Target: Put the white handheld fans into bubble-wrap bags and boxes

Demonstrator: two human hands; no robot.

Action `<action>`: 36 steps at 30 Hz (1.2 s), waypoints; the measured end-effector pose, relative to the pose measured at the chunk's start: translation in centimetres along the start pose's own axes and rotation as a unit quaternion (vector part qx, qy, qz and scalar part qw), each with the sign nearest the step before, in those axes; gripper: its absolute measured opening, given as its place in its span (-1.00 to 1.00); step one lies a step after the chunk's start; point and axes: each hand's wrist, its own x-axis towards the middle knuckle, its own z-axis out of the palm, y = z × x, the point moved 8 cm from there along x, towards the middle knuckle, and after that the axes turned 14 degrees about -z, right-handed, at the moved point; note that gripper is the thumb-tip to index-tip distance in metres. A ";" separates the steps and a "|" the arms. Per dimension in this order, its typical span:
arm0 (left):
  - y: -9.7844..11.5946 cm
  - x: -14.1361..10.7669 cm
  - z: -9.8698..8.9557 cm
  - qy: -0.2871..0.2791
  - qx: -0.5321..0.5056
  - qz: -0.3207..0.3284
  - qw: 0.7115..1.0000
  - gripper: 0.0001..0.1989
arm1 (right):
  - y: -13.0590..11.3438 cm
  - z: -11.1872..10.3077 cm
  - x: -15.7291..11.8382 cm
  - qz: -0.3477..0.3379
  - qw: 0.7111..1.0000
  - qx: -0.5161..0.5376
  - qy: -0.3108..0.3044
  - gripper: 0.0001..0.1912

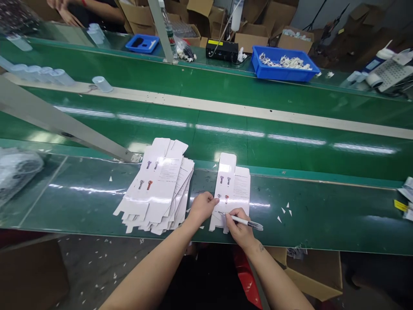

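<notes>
A flat, unfolded white carton (241,181) printed with small pictures and text lies on the green bench in front of me. My left hand (204,207) rests at its left edge, fingertips touching the card; whether it grips the edge I cannot tell. In my right hand (239,226) is a pen (247,222) with a white barrel and dark end, held in a writing grip, its tip at the lower part of the carton. Left of my left hand sits an untidy stack of similar flat cartons (155,181).
Small white paper scraps (284,211) lie to the right. A slanted metal post (71,125) rises at the left, near a plastic-wrapped bundle (19,172). Across the green conveyor (226,125) are a blue bin (274,73) of white parts, a black box (222,50) and another person's hand (69,17).
</notes>
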 end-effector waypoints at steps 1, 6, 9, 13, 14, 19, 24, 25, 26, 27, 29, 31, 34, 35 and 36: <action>-0.1 0.1 0.0 0.000 -0.002 0.000 1.000 -0.81 | 0.0 0.0 -0.1 -0.001 1.000 -0.001 0.001 -0.84; 0.0 -0.2 0.2 -0.022 -0.079 -0.010 0.997 -0.79 | 0.2 -1.0 -0.2 0.021 0.999 0.018 0.032 -0.84; 0.2 -1.8 -1.9 -0.059 -0.190 -0.024 0.980 -0.78 | 1.7 -3.7 0.5 0.089 0.981 0.057 0.161 -0.83; -1.1 -4.1 -10.1 -0.041 -0.226 -0.017 0.973 -0.65 | 3.4 -5.0 3.3 0.112 0.970 0.053 0.208 -0.79; -2.1 -4.5 -12.8 -0.015 -0.216 -0.022 0.976 -0.61 | 3.6 -4.6 4.1 0.104 0.975 0.049 0.190 -0.78; -6.8 -5.8 -24.1 0.217 -0.032 -0.103 0.970 -0.61 | 4.8 -2.2 5.6 0.077 0.987 0.044 0.134 -0.82; -2.7 -6.7 -19.4 0.277 0.069 -0.020 0.958 -0.59 | 5.2 -1.5 5.1 0.066 0.990 0.025 0.123 -0.85; -1.6 -6.0 -15.9 0.197 0.042 0.006 0.979 -0.60 | 5.2 -1.5 5.2 0.064 0.990 0.021 0.121 -0.85; -0.5 -5.3 -12.3 0.127 0.033 0.029 0.991 -0.62 | 5.1 -1.4 5.4 0.062 0.991 0.019 0.118 -0.85; 0.5 -4.6 -9.1 0.083 0.042 0.047 0.995 -0.64 | 5.1 -1.4 5.5 0.059 0.991 0.017 0.115 -0.85; 1.4 -3.0 -4.1 0.047 0.075 0.043 0.995 -0.67 | 4.8 -1.6 5.8 0.054 0.992 0.016 0.113 -0.85; 1.5 -1.5 -1.3 0.052 0.100 0.025 0.993 -0.72 | 4.3 -2.1 5.5 0.050 0.992 0.018 0.114 -0.86; 1.2 -0.3 -0.2 0.067 0.104 0.013 0.992 -0.80 | 3.1 -2.8 4.1 0.046 0.993 0.021 0.104 -0.86; 1.1 -0.2 -0.3 0.064 0.103 0.009 0.993 -0.80 | 2.7 -2.9 3.4 0.041 0.995 0.020 0.094 -0.86; 1.0 0.0 -0.4 0.059 0.101 0.003 0.993 -0.80 | 2.2 -2.7 2.6 0.034 0.996 0.019 0.079 -0.86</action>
